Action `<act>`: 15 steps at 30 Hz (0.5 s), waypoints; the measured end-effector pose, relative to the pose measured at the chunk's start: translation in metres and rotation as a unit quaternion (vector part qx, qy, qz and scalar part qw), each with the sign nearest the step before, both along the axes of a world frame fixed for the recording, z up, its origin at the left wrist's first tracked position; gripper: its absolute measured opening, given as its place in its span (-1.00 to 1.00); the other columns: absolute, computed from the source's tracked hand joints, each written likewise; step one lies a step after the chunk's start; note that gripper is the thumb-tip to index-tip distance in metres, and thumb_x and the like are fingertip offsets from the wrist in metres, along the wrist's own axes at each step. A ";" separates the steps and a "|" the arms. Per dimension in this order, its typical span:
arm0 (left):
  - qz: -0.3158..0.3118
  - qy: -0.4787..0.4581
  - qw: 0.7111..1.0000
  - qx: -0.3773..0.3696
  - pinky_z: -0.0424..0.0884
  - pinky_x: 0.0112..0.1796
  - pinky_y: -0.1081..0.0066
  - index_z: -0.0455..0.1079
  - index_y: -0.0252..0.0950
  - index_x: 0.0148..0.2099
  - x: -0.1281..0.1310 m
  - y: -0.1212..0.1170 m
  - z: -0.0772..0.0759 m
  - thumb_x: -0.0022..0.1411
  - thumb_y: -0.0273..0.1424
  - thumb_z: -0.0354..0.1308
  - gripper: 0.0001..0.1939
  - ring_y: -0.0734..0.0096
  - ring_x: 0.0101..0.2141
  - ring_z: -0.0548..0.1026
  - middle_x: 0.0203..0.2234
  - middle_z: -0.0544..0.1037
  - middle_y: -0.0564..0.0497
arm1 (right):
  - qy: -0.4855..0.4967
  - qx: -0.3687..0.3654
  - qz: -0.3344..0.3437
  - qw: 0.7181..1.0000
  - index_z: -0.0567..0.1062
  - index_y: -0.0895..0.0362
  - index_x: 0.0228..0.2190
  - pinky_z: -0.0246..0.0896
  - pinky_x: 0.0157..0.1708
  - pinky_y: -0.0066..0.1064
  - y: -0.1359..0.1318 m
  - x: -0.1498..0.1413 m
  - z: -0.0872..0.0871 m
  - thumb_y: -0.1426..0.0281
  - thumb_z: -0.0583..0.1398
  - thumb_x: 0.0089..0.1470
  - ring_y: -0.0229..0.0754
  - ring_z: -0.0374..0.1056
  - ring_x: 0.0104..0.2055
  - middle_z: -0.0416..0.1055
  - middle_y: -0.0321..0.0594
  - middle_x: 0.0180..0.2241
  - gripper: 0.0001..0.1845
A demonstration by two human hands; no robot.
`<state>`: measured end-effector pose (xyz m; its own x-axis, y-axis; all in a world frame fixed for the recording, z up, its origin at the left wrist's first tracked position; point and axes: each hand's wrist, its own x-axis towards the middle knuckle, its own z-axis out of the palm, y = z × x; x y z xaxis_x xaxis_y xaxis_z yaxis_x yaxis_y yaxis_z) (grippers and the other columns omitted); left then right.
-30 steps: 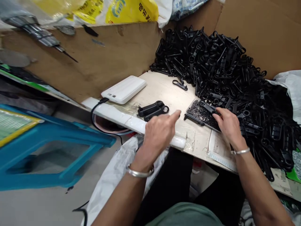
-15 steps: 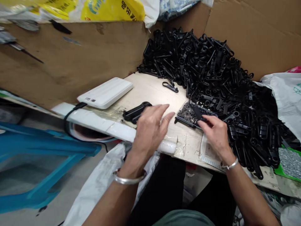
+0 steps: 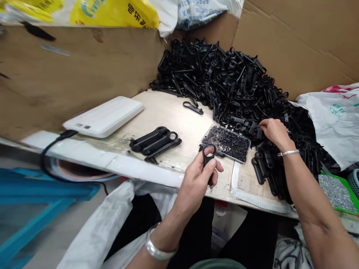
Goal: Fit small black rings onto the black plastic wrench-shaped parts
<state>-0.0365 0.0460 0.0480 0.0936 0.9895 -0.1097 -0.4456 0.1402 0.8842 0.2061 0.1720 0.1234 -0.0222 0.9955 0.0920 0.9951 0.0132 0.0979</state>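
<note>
My left hand (image 3: 200, 173) is closed around a black plastic part with a ring at one end (image 3: 209, 155), its ring pointing up and away from me. At the edge of a big heap of similar black parts (image 3: 224, 78), my right hand (image 3: 276, 131) has its fingertips pinched together; what they grip, if anything, cannot be made out among the dark pieces. Between the hands lies a clear shallow box (image 3: 248, 149) filled with tiny dark pieces. Several finished-looking black ringed parts (image 3: 157, 142) lie side by side to the left.
A white power bank (image 3: 103, 116) with a black cable (image 3: 54, 140) rests at the table's left. One loose ringed part (image 3: 193, 107) lies before the heap. A green tray (image 3: 352, 192) of small silvery pieces is at right. Cardboard walls (image 3: 303, 45) stand behind; a blue stool (image 3: 50, 198) is lower left.
My left hand has come away from the parts on the left and now holds a ringed part near the box. My right hand has moved from the box rightward to the heap.
</note>
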 end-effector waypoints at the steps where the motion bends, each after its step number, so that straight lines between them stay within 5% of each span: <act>1: -0.010 -0.005 1.000 -0.006 0.15 -0.63 0.58 0.23 -0.31 0.05 0.001 -0.001 0.000 0.19 -0.24 0.18 -0.56 0.63 -0.65 0.25 -0.46 0.46 0.07 | -0.018 -0.021 0.007 1.000 0.60 0.10 -0.14 0.28 -0.14 -0.21 0.009 0.000 -0.003 0.47 0.15 0.18 0.11 0.43 -0.08 0.53 -0.02 -0.21 -0.74; 8: -0.068 -0.045 0.996 -0.045 0.16 -0.67 0.58 0.12 -0.25 0.13 0.003 -0.005 0.003 0.16 -0.25 0.19 -0.46 0.60 -0.65 0.31 -0.39 0.48 0.04 | -0.025 -0.085 0.078 0.993 0.61 0.07 -0.19 0.27 -0.18 -0.30 0.030 -0.025 -0.034 0.56 0.32 -0.03 0.05 0.41 -0.09 0.45 -0.05 -0.10 -0.68; 15: -0.056 -0.065 0.995 -0.045 0.45 -0.30 0.42 0.37 -0.28 -0.04 0.002 -0.010 0.006 0.10 -0.38 0.22 -0.65 0.32 -0.19 0.45 -0.05 0.48 -0.13 | 0.046 0.034 0.079 0.995 0.48 0.24 -0.02 0.24 -0.09 -0.40 0.014 -0.005 -0.018 0.40 0.21 0.18 -0.11 0.40 -0.10 0.46 -0.02 -0.13 -0.67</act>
<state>-0.0344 0.0359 0.0543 0.2218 0.9589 -0.1771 -0.5326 0.2713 0.8017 0.2008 0.1856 0.1052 -0.1657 0.9719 0.1672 0.9861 0.1659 0.0126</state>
